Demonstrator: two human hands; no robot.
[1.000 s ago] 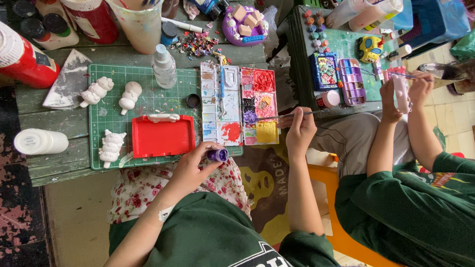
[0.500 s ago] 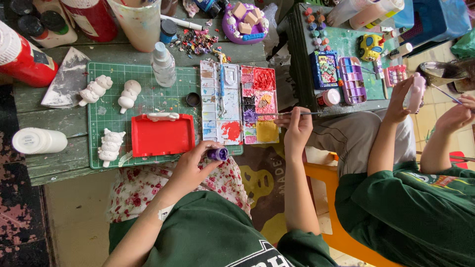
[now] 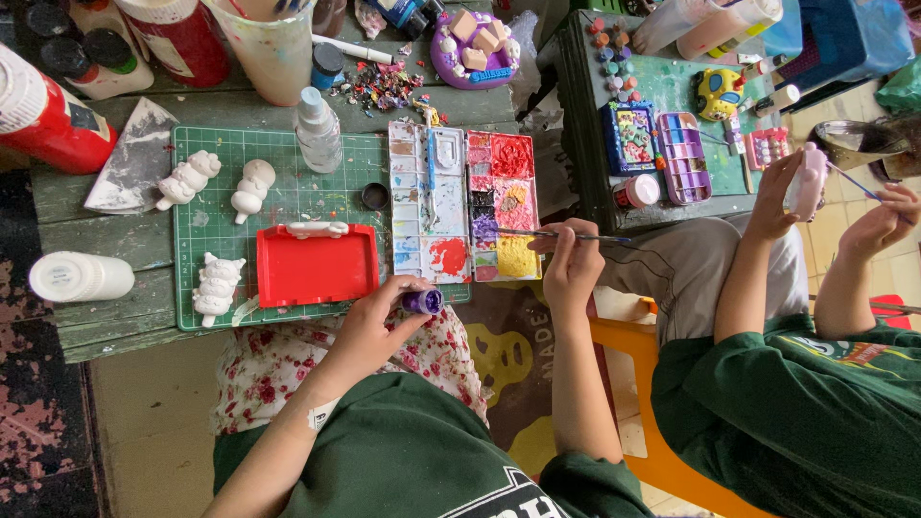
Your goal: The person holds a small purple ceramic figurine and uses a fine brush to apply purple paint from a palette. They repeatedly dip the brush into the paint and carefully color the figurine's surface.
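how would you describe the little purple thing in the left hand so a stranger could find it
Start at the green cutting mat on the wooden table and find the red tray. Just right of it, the left hand pinches a small purple object, the only purple thing at that near edge.

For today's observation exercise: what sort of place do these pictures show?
Probably a craft-painting table, perhaps a workshop. A white plastic paint palette with coloured wells lies by unpainted white plaster figurines on a green gridded cutting mat, and the right hand holds a thin paintbrush.
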